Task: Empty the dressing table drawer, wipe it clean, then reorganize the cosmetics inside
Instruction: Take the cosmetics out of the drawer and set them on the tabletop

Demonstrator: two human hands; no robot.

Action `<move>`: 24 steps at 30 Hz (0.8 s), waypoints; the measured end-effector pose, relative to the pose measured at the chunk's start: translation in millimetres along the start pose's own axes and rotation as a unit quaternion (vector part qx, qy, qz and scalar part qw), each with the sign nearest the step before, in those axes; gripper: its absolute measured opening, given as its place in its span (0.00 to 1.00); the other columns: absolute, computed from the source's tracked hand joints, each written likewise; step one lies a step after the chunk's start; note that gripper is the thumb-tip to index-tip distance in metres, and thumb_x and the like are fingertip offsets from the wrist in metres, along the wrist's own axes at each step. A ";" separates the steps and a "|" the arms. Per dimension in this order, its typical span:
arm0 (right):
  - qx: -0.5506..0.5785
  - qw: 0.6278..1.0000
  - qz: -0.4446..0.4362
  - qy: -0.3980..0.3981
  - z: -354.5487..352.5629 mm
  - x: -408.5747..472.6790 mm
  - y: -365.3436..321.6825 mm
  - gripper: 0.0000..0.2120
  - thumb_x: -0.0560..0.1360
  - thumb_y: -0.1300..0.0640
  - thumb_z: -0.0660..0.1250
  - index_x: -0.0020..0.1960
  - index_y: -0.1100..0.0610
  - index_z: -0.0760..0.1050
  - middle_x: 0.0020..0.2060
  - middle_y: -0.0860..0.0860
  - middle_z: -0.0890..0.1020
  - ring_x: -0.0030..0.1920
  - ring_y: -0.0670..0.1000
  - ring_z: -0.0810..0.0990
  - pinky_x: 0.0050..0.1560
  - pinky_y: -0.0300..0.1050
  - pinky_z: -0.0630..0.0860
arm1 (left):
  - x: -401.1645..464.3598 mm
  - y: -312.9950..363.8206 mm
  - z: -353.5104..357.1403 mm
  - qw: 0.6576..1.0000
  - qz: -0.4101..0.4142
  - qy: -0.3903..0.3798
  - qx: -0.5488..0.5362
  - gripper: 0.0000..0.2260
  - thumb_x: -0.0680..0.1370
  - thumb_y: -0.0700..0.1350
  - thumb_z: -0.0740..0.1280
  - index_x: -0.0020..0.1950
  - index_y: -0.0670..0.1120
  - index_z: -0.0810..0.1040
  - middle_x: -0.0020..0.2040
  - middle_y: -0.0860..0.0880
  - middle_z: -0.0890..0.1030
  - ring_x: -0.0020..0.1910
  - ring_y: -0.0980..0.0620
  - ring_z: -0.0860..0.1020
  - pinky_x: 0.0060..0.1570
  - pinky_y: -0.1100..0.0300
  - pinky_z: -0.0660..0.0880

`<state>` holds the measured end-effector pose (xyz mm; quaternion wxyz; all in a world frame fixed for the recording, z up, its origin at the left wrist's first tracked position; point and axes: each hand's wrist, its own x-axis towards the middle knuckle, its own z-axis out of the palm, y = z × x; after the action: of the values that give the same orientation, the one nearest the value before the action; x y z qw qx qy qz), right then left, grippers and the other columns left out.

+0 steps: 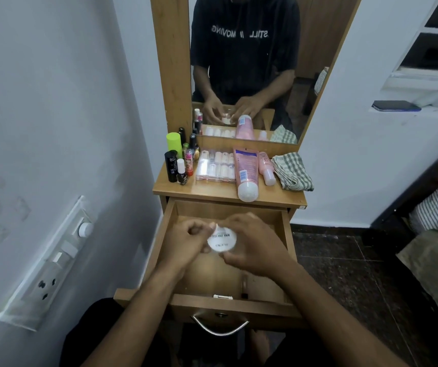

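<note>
Open drawer (286, 234) below table (212, 190): both hands over it, left hand (186, 241) and right hand (255, 245) fingers curled, gripping small white round jar (222, 242) between them.

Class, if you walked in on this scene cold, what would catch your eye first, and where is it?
First, the two hands, left and right, holding a small white jar over the open drawer. Next, the pink tube lying on the tabletop, and the mirror behind it.
</note>
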<state>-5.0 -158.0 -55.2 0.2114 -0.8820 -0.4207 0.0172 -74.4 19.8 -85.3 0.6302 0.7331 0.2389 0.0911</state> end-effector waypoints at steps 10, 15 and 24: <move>-0.051 0.993 0.074 0.077 -26.7 86.3 -29.3 0.27 0.72 0.41 0.69 0.68 0.50 0.76 0.61 0.50 0.80 0.63 0.54 0.74 0.62 0.58 0.69 | 57.8 26.1 1.0 0.985 0.039 0.105 -0.132 0.04 0.77 0.46 0.73 0.50 0.49 0.85 0.41 0.50 0.86 0.34 0.55 0.83 0.35 0.58 0.79; -0.088 0.989 0.081 0.091 -20.9 98.9 -27.6 0.23 0.72 0.40 0.65 0.63 0.50 0.78 0.55 0.50 0.83 0.58 0.54 0.76 0.58 0.57 0.66 | 68.4 24.6 3.5 0.986 0.052 0.123 -0.102 0.12 0.71 0.58 0.70 0.52 0.57 0.86 0.43 0.55 0.87 0.41 0.54 0.85 0.44 0.50 0.84; -0.104 0.987 0.071 0.104 -18.0 103.0 -20.1 0.24 0.73 0.39 0.64 0.64 0.49 0.78 0.58 0.50 0.82 0.60 0.54 0.76 0.59 0.57 0.62 | 75.3 20.4 7.3 0.986 0.074 0.132 -0.072 0.12 0.78 0.48 0.70 0.61 0.50 0.84 0.39 0.54 0.86 0.32 0.48 0.84 0.40 0.46 0.84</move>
<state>50.4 -76.0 -15.8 0.1591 -0.9239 -0.3322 -0.1035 -1.0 46.6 -79.5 0.6358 0.6830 0.2579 0.2505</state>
